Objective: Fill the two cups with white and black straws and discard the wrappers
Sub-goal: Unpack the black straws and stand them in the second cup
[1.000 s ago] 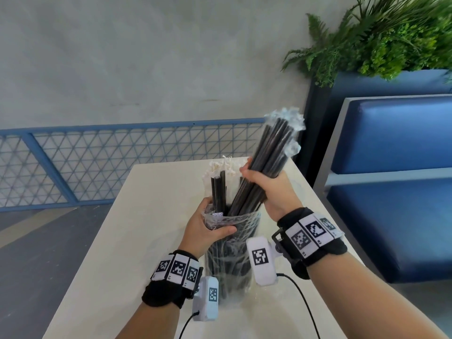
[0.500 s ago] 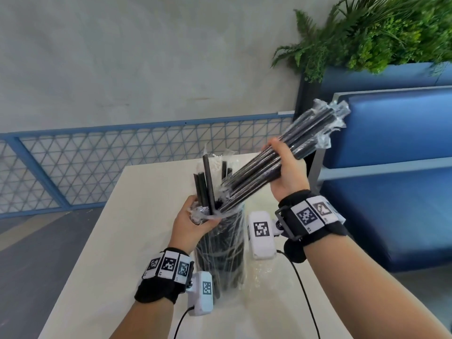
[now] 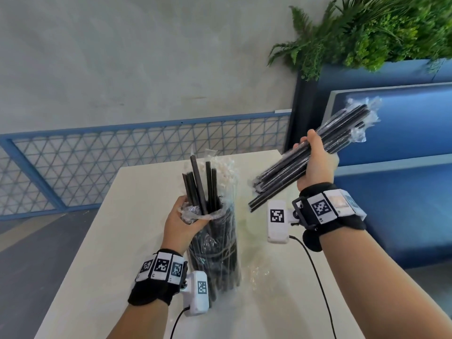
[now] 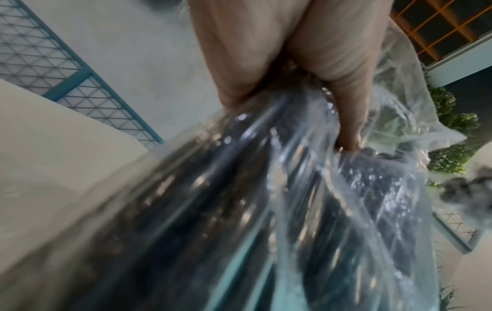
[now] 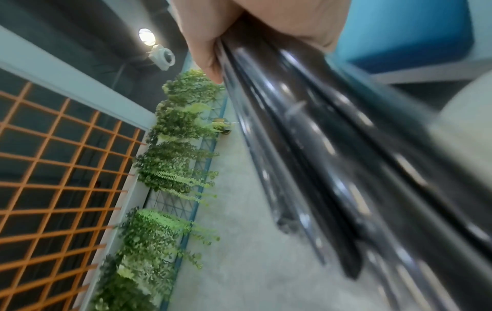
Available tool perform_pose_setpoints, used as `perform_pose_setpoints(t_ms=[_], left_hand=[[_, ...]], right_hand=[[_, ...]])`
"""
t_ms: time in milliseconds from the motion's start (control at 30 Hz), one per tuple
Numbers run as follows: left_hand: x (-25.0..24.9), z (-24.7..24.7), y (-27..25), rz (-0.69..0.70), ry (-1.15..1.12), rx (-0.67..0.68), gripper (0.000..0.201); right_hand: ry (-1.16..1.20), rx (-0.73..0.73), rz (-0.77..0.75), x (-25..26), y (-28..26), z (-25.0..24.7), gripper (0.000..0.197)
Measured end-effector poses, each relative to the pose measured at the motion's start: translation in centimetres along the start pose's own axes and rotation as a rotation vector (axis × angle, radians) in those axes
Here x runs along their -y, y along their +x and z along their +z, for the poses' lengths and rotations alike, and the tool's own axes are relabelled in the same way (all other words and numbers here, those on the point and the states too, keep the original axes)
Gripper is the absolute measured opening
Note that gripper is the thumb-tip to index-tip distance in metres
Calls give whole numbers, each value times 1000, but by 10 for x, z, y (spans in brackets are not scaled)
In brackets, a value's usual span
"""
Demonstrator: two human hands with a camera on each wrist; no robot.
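right hand (image 3: 315, 165) clamps a tilted bundle of black straws (image 3: 300, 165) clear of the bag (image 3: 215, 243) the left hand (image 3: 183, 221) grips on the counter (image 3: 110, 241); loose ends could slide out.

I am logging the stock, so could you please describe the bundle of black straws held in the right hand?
The bundle of black straws is a sheaf of thin, glossy dark tubes, each seemingly in clear film that frays out at the upper end. It slants up to the right in mid-air, clear of the table, its lower ends uneven. The right hand holds it near the middle; nothing else touches it.
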State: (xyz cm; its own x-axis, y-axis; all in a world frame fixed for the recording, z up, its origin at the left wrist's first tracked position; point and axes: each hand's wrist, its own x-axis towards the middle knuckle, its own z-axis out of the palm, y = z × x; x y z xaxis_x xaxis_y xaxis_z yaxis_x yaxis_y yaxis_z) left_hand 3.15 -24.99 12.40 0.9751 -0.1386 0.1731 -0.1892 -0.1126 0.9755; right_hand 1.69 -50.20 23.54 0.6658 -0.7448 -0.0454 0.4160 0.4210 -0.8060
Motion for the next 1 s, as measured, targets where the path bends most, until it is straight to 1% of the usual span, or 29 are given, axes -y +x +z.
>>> perform_pose_setpoints(t_ms=[33,100,133,200,233,300,433,533,600,667,700,733,767,800,833,867,900,933,1000], left_hand=[[1,0,1,-7,5,1,50],[4,0,3,-28,-1,-2,56],[4,1,4,-39,-7,0,61],[3,3,5,-42,-18,8,64],[1,4,5,-36,-16,6,61],[-5,8,4,-16,-14,13,54],[-7,10,2,19,-2,34,54],[-6,11,2,25,3,40,53],[-6,11,2,21,1,39,57],[-4,11,3,8,4,32,60],[-3,11,3,-2,4,26,60],[-2,10,3,-11,3,26,61],[0,10,3,-15,4,25,63],[1,10,3,-17,7,25,66],[2,10,3,-16,7,23,67],[1,10,2,-14,-2,25,67],[0,9,1,-10,-14,31,65],[-1,10,-1,-1,-25,39,63],[-5,10,-5,22,-37,51,61]], right_hand=[[-11,-18,-76,1,3,1,24],[-67,-38,-219,2,7,4,51],[-95,-28,-263,0,7,5,55],[-205,23,-290,-11,7,6,50],[-270,56,-302,-19,6,5,50],[-404,108,-291,-39,7,-1,55],[-628,158,-227,-73,13,-17,63],[-699,172,-221,-84,14,-25,59],[-712,170,-231,-85,12,-26,56],[-706,174,-229,-84,9,-25,60],[-713,165,-257,-83,7,-23,62],[-742,151,-332,-79,3,-22,64],[-771,151,-460,-74,-3,-19,62],[-787,181,-603,-69,-12,-16,55],[-788,245,-715,-64,-24,-13,46],[-801,340,-756,-62,-38,-10,38],[-845,448,-747,-63,-50,-10,33],[-924,536,-712,-66,-60,-11,36],[-1130,626,-621,-76,-73,-19,53]])
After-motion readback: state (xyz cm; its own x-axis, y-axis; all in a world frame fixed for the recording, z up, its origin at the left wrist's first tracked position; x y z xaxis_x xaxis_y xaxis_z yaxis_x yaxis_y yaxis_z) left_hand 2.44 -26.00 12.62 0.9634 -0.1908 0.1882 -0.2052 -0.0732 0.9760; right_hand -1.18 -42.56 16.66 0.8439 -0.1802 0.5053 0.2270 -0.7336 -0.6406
